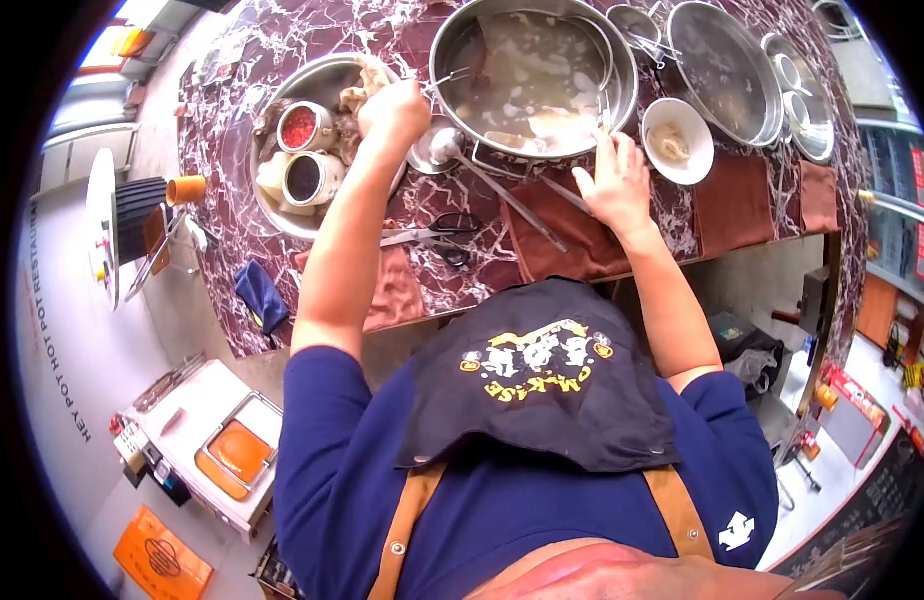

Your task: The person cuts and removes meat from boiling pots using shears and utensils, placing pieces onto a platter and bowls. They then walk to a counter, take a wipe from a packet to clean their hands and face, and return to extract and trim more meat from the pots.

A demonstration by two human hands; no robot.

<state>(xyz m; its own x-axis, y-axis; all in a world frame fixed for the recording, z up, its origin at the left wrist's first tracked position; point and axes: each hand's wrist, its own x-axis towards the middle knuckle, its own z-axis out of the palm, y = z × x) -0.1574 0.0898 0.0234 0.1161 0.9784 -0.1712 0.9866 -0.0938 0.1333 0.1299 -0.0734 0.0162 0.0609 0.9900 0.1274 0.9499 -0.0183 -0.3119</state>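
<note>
My left hand (395, 112) is closed in a fist above the right edge of a large metal basin (267, 195). Pale meat (362, 85) lies right beside its fingers; what the fist grips is hidden. Inside the basin stand a jar of red contents (298, 127) and a jar of dark liquid (304, 178). My right hand (619, 180) rests with fingers stretched out and thumb apart at the front right rim of a big metal pot (460, 125). Cloudy liquid fills the pot, with pale pieces (562, 127) near its front. A metal clip or handle (604, 103) shows at my right fingertips.
Near me on the marble table lie a ladle (507, 205), scissors (432, 232) and brown cloths (552, 240). A white bowl (679, 140) stands right of my right hand. Farther right is another metal pot (722, 75); a blue cloth (261, 295) hangs at the left edge.
</note>
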